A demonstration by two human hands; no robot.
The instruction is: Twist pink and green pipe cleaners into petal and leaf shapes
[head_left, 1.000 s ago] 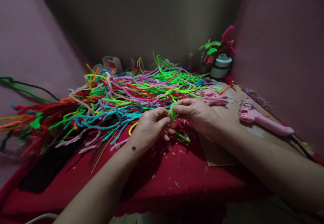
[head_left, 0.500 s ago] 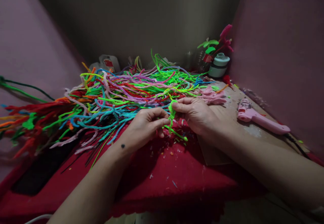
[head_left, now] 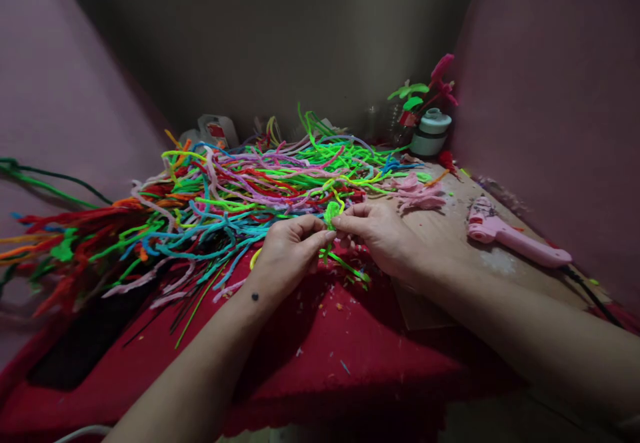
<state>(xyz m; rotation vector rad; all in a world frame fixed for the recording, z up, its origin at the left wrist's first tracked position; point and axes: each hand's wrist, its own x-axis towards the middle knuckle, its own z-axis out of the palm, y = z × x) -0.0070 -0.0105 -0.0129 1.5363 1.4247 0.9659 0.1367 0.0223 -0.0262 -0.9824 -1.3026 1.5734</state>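
Note:
Between my fingertips is a bright green piece of bent pipe cleaner, held above the front of the table. My left hand pinches its lower left side with thumb and forefinger. From the right, my right hand pinches it too, so the two thumbs nearly meet. Part of the piece is hidden behind the fingers. Another green pipe cleaner shows just below the hands, over the red cloth. A large heap of multicoloured pipe cleaners lies right behind both hands.
A pink hot-tool with a cord, like a glue gun, rests on the tan board at right. Behind stand a white-lidded jar and pink-and-green fuzzy flowers. A dark flat object lies left on the red tablecloth.
Both hands have drawn closer together around the green pipe cleaner. The left hand has shifted slightly right, and the piece now looks more bunched and less upright.

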